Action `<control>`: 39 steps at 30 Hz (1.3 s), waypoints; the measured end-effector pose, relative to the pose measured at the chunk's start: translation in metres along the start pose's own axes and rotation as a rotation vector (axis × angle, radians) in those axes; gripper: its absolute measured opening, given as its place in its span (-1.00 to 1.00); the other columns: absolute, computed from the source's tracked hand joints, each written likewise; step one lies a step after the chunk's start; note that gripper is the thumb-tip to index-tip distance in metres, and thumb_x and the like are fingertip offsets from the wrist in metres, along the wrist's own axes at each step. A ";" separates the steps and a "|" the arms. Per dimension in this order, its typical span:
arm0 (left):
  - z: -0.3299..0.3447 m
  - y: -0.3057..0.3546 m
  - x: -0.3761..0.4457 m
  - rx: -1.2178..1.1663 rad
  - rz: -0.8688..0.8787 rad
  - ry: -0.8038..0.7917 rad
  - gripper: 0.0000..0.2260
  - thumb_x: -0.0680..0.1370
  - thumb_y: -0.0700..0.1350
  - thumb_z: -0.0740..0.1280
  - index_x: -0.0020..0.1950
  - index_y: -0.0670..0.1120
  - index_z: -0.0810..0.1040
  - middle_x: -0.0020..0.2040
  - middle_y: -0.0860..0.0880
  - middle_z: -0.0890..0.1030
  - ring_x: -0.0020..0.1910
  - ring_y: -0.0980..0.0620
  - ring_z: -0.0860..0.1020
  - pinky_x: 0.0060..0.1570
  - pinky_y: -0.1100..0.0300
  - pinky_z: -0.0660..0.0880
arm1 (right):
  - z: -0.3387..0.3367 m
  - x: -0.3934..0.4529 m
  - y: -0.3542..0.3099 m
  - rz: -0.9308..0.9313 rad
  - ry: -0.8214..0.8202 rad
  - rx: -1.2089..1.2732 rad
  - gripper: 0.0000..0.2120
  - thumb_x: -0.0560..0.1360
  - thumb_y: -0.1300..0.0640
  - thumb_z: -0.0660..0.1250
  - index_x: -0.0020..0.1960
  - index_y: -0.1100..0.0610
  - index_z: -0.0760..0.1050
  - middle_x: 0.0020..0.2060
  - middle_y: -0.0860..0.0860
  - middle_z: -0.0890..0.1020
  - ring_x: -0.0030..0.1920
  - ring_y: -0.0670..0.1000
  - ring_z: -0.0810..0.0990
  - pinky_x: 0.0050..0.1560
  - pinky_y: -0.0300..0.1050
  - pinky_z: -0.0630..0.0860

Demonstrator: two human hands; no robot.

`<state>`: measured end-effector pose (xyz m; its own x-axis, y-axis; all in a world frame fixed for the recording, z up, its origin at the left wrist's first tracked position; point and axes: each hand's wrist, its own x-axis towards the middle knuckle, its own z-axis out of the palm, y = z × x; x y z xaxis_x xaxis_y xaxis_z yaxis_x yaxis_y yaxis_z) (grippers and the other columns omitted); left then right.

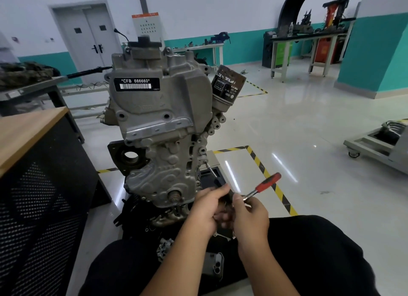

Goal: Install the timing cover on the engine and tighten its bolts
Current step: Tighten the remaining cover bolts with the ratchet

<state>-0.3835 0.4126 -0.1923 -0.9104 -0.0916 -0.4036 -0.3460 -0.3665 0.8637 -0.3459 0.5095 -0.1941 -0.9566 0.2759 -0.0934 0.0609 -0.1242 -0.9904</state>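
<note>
timing cover [154, 174] flush against engine [159, 97]

This is a car repair workshop. An engine [163, 123] stands on the glossy floor inside yellow-and-black tape [268, 178], and steel workbenches [309, 44] along the teal-and-white wall carry tools and a vise [220, 37].

The head of the red-handled metal ratchet [266, 184] is hidden between the left hand [207, 209] and right hand [249, 216]. Small print on the rusty black cylindrical oil filter [228, 84] is unreadable.
</note>
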 end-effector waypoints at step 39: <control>-0.006 0.003 0.012 -0.010 -0.033 -0.005 -0.63 0.60 -0.10 0.39 -0.42 -0.07 0.62 -0.59 0.03 0.31 -0.66 0.12 0.18 -0.63 0.35 0.06 | -0.004 0.006 -0.004 0.289 -0.134 0.264 -0.73 0.67 0.04 0.30 -0.01 0.27 0.52 -0.41 0.14 0.59 -0.54 0.01 0.48 -0.49 -0.13 0.42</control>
<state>-0.3943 0.4052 -0.1968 -0.8994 -0.0745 -0.4307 -0.3739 -0.3790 0.8465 -0.3511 0.5154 -0.1914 -0.9404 0.0694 -0.3329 0.2743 -0.4236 -0.8633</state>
